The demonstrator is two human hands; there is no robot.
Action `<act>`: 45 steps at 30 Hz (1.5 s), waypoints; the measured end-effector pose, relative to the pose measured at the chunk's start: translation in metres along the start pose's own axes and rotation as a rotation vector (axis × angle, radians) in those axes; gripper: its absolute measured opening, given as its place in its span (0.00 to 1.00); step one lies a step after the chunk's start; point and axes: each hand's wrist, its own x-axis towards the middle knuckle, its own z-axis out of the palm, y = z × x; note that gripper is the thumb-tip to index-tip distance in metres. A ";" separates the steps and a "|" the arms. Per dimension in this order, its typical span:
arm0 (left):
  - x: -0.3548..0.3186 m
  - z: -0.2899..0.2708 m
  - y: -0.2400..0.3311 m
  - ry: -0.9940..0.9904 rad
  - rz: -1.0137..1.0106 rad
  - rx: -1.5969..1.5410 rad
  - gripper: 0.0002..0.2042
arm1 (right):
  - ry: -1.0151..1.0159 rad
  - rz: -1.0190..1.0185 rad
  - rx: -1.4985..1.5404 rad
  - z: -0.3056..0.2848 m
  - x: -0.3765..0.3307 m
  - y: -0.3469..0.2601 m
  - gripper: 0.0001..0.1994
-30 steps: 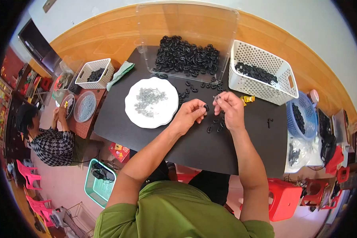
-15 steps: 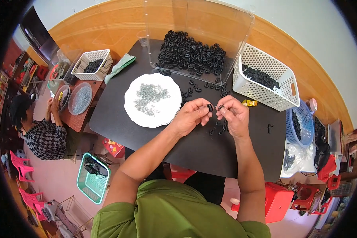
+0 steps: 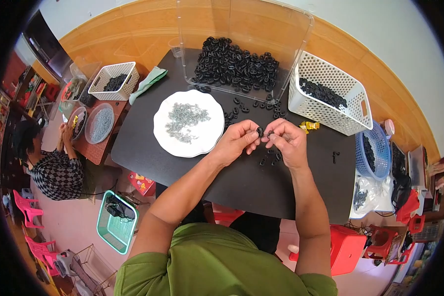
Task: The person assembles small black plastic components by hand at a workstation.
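Observation:
In front of me, over the dark table [image 3: 222, 182], my two hands almost meet. My left hand [image 3: 236, 143] pinches a small black oval plastic piece [image 3: 260, 131] between thumb and fingers. Close beside it, my right hand [image 3: 289, 143] has its fingertips closed on a tiny dark part, mostly covered by the fingers. Several loose black pieces [image 3: 272, 159] lie under the hands, and more oval ones are scattered just beyond. A white scalloped plate [image 3: 207, 142] left of my hands carries a heap of small silvery pins [image 3: 187, 117].
Behind stands a clear bin [image 3: 301, 42] with a pile of black oval pieces [image 3: 237, 64]. A white perforated basket [image 3: 325, 114], yellow wrapper [image 3: 309, 126] and blue basket [image 3: 380, 165] are on the right. Another person [image 3: 54, 163] works at a side table on the left.
My hands have drawn slightly closer together, bringing the right fingertips nearer the black oval piece. The whole view has shifted a little.

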 end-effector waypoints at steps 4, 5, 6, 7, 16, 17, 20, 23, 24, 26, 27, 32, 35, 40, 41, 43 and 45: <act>0.001 0.001 0.001 0.017 0.003 0.076 0.05 | -0.019 -0.011 0.015 -0.002 0.000 0.003 0.05; 0.001 0.001 0.001 0.028 0.001 0.115 0.05 | -0.012 -0.006 0.004 -0.002 0.000 0.003 0.05; 0.001 0.001 0.001 0.028 0.000 0.115 0.05 | -0.007 0.000 -0.008 -0.002 0.000 0.004 0.05; 0.001 0.002 0.000 0.034 0.018 0.155 0.05 | -0.006 0.000 -0.007 -0.002 0.000 0.004 0.05; -0.001 0.003 0.005 0.039 0.029 0.332 0.05 | -0.013 0.013 -0.065 -0.001 0.001 0.011 0.03; -0.001 0.003 0.007 0.033 0.015 0.360 0.05 | -0.010 0.024 -0.043 0.000 0.001 0.011 0.03; -0.003 0.002 0.009 0.035 0.061 0.441 0.05 | -0.016 0.045 -0.025 0.002 0.000 0.011 0.03; -0.002 -0.001 0.011 0.008 0.071 0.516 0.05 | -0.060 0.038 -0.073 0.001 -0.001 0.013 0.03; -0.002 -0.001 0.012 0.010 0.073 0.515 0.05 | -0.089 0.024 -0.117 -0.001 -0.001 0.013 0.03; -0.001 -0.002 0.012 -0.016 0.062 0.524 0.05 | -0.101 0.061 -0.090 -0.001 -0.001 0.009 0.03; -0.001 -0.002 0.014 -0.016 0.063 0.522 0.05 | -0.108 0.099 -0.062 -0.001 0.000 0.007 0.03; -0.004 -0.006 0.014 -0.125 0.068 0.366 0.05 | -0.123 0.184 0.093 0.003 0.000 -0.003 0.05; -0.005 -0.005 0.017 -0.155 -0.008 0.250 0.06 | -0.172 0.154 0.073 -0.001 -0.001 0.000 0.10; -0.006 -0.006 0.017 -0.168 -0.021 0.152 0.06 | -0.226 0.103 0.099 -0.003 -0.001 0.007 0.11; -0.006 -0.007 0.016 -0.181 -0.027 0.140 0.06 | -0.244 0.097 0.106 -0.003 0.000 0.008 0.12; -0.005 -0.008 0.017 -0.185 -0.040 0.138 0.06 | -0.263 0.096 0.111 -0.002 0.000 0.009 0.12; -0.006 -0.007 0.018 -0.188 -0.050 0.140 0.06 | -0.241 0.098 0.101 -0.002 -0.001 0.012 0.10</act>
